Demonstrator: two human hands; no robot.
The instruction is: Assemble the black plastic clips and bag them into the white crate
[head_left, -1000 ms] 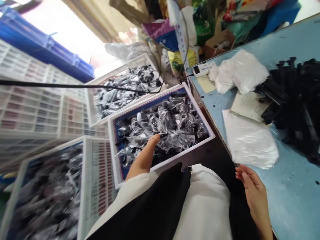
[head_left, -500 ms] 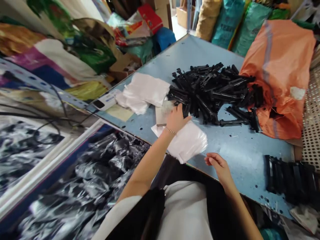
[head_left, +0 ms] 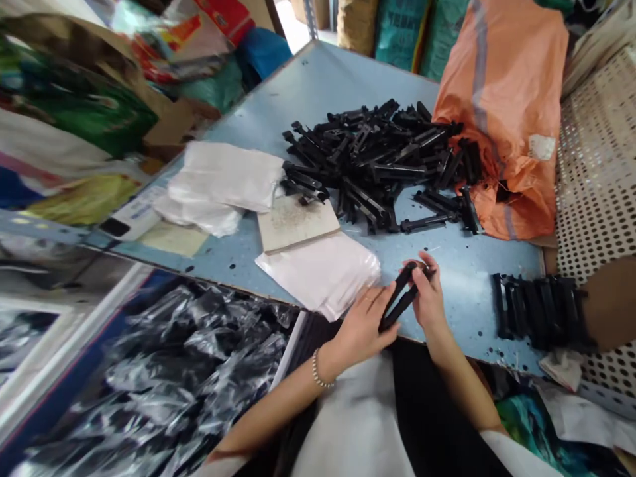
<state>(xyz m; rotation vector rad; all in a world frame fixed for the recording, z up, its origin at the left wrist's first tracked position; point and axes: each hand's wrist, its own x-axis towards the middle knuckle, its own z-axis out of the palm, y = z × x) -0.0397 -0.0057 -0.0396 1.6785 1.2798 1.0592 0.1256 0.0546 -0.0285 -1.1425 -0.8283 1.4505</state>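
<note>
Both hands (head_left: 365,324) (head_left: 428,298) now meet on black part (head_left: 399,303)

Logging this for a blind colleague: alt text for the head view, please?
The left hand and right hand hold a long black plastic part together above the near edge of the blue table. Beyond it a pile of black parts lies beside an orange sack; flat plastic bags lie to the left.

No legible text or labels.
</note>
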